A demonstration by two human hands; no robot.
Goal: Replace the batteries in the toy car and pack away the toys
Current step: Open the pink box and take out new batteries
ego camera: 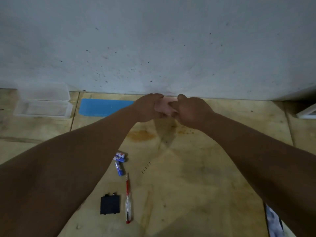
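hands meet at the far edge of the floor, by the wall. left hand and right hand both curl round a small pink thing, mostly hidden. blue batteries lie mid floor, near tiny screws. closer in lie a red screwdriver and, just beside it, a black cover. a blue lid and clear box sit far left.

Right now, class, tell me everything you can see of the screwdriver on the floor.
The screwdriver is slim, with a red upper section, a thin metal tip pointing away toward the batteries, and a clear plastic handle ending in a red cap nearest the camera. It lies flat on the tan floor, just right of the black battery cover, not touching it. Neither hand touches it.
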